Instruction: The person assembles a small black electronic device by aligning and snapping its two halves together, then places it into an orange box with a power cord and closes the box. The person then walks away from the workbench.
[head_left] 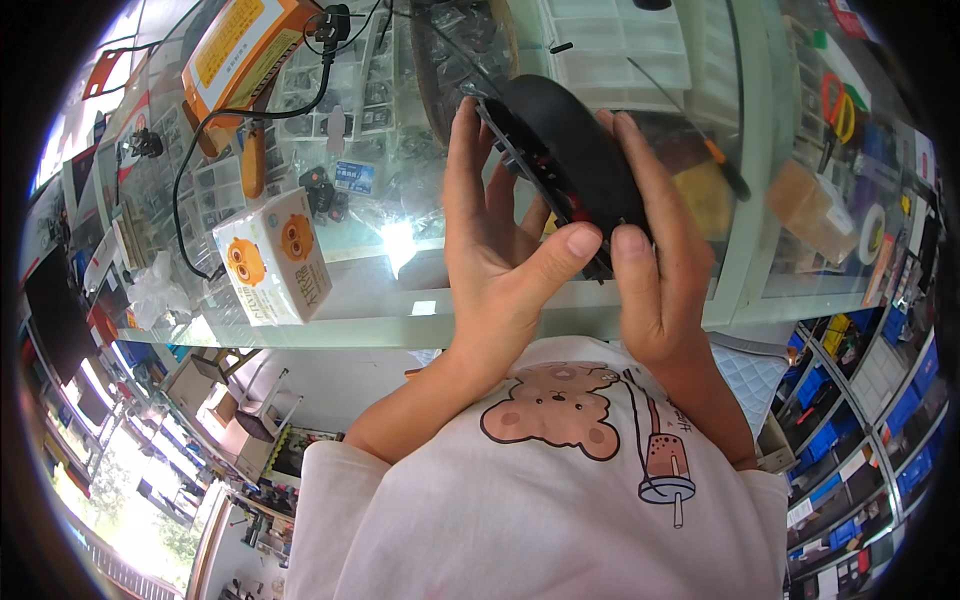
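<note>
Case [575, 150]: held between both hands, above near side of table [380, 333].
Left hand [505, 265]: grip clamped on case from left.
Right hand [665, 250]: grip clamped on right side.
Gap: open leftward, red part [578, 208] exposed inside.
Stage: parted, not closed; remainder not shown.

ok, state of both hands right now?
Left hand: holding a thin, flat black plastic panel.
Right hand: holding a curved black plastic shell.

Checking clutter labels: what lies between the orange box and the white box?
Head view: a wooden handle, with a black cable crossing nearer the orange box.
</note>
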